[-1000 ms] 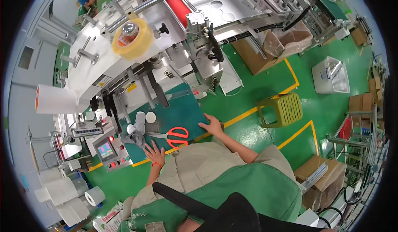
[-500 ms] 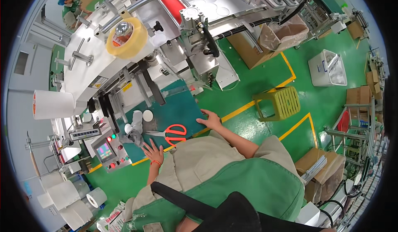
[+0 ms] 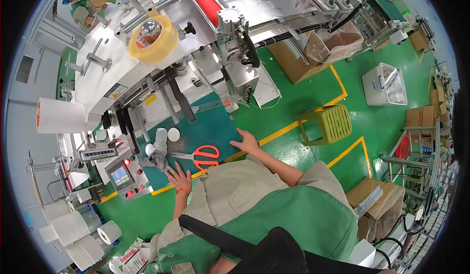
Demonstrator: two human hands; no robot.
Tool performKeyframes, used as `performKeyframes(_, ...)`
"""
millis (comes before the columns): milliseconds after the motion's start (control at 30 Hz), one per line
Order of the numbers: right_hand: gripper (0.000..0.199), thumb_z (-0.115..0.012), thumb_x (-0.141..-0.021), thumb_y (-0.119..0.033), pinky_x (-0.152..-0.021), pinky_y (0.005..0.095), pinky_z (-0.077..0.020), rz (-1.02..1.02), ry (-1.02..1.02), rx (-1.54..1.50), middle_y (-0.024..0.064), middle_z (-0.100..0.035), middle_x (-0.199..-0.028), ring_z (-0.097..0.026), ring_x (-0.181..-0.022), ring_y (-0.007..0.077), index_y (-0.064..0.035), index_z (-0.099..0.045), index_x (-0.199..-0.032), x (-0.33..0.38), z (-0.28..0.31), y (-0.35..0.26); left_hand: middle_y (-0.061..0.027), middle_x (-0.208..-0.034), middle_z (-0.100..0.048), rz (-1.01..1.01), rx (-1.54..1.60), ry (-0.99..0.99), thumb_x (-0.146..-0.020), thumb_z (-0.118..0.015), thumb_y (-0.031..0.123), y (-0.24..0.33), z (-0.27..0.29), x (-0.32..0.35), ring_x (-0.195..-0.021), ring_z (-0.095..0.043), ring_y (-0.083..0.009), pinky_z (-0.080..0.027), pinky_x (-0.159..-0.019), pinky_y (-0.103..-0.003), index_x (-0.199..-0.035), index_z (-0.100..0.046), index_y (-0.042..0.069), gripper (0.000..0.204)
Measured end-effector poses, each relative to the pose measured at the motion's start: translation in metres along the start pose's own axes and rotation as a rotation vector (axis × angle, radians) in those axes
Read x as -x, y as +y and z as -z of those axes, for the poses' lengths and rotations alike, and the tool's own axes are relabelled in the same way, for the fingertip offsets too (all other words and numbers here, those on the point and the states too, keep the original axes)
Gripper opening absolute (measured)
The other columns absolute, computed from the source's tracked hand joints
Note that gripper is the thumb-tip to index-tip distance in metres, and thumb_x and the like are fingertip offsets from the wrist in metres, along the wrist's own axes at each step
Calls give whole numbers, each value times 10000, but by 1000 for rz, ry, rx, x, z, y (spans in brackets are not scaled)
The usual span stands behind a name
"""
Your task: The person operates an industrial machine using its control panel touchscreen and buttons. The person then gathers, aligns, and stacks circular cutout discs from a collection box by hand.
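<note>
I pick out a yellow-and-white rectangular warning label (image 3: 116, 91) on the white metal machine (image 3: 120, 63), and lower down a small yellow sticker (image 3: 150, 100) whose markings are too small for me to make out. A printed orange-and-white core (image 3: 142, 42) sits inside the thick, translucent yellow tape roll (image 3: 169, 44). I see red lettering on the crumpled white sack (image 3: 129, 260) at the lower left, and a pale printed emblem on the green fabric apron (image 3: 293, 220).

Below the machine I have the teal flat work surface (image 3: 210, 132); the orange-handled metal scissors (image 3: 195, 157) lie on it near its front edge, blades pointing left, between the two hands. The left hand (image 3: 180, 177) is open, fingers spread at that front edge, just beside the grey crumpled, film-like bundle (image 3: 155, 160); I cannot tell whether they touch. The right hand (image 3: 246, 142) is open too, thumb apart from the fingers, at the surface's right edge; I cannot tell whether the fingers curl under it. Between this hand and the flat white round disc (image 3: 173, 134) I get a broad stretch of teal. Beyond the right edge, green floor (image 3: 286, 151) with yellow lines gives me room as far as the slatted yellow-green plastic stool (image 3: 337, 124)
</note>
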State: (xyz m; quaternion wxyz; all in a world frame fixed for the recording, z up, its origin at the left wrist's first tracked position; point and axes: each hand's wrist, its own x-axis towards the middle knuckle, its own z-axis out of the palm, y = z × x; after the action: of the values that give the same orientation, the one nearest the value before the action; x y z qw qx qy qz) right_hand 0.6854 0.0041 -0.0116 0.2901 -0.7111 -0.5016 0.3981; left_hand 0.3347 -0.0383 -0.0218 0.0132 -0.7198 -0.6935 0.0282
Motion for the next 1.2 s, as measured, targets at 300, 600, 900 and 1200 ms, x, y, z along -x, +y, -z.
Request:
performKeyframes(300,744,-712,-639,-453,-877,376,-422,-61,-38,74,155,-542,-1157,-529,-1046,296,-81,-481,-1240,2,11,-11,-197,-1452,43,51,60,-142,-882,-346,492,3,14,-3,-1301,32,-470,-105,-1025,-564,-1419,-104,198,659)
performKeyframes(600,733,-773,-578,-407,-863,352,-430,9,-48,-274,125,-582,-1035,-559,-978,256,-128,-522,-1208,-11,2,16,-189,-1454,54,91,105,-274,-878,-349,500,7,30,-5,-1304,40,-463,-87,-1032,-554,-1419,-89,209,668)
performKeyframes(900,770,-765,-599,-423,-884,350,-416,-89,-36,-66,155,-522,-1104,-520,-1025,263,-93,-490,-1239,-5,2,7,-183,-1456,37,97,94,-251,-873,-357,502,10,30,-6,-1306,23,-459,-99,-1033,-554,-1419,-98,214,670)
performKeyframes(1200,796,-760,-558,-483,-865,363,-425,-92,-56,-63,144,-521,-1095,-530,-1009,279,-162,-497,-1238,-8,4,9,-193,-1454,15,66,65,-159,-873,-361,500,6,18,-3,-1301,2,-470,-121,-1026,-561,-1416,-130,203,660)
